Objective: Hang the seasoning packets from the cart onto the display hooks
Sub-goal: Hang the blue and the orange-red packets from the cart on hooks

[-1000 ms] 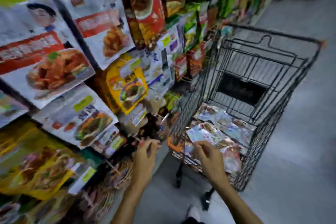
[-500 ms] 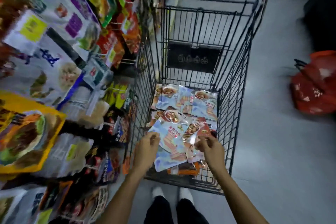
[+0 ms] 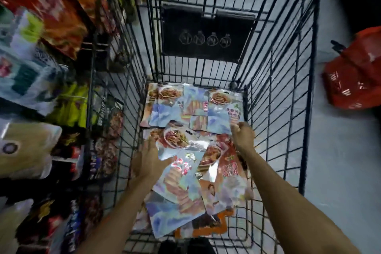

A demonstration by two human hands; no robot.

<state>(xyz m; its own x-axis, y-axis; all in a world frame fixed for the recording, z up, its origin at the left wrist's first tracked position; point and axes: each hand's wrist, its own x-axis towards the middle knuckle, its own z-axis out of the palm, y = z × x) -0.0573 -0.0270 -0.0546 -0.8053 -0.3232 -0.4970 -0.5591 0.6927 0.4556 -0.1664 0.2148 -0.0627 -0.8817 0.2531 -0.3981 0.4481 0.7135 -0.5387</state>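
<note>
Several seasoning packets (image 3: pixel 181 183), pale blue with food pictures, lie in overlapping layers on the bottom of the black wire cart (image 3: pixel 274 93). Both my arms reach down into the cart. My left hand (image 3: pixel 147 161) lies with straight, spread fingers on the pile, next to a packet showing a bowl of noodles (image 3: pixel 175 139). My right hand (image 3: pixel 243 136) is further in, by the right wall, fingers curled and pinching the near corner of a blue packet (image 3: pixel 218 117). The display hooks are hidden behind hanging goods.
Hanging bags and packets fill the display (image 3: pixel 41 72) along the left, close against the cart's side. A black panel (image 3: pixel 206 37) closes the cart's far end. A red basket (image 3: pixel 354 74) sits on the grey floor (image 3: pixel 340 171) to the right.
My view swung from the display down into the cart. Both hands went from the cart's near edge deeper inside; the right hand moved furthest and closed on a packet's corner.
</note>
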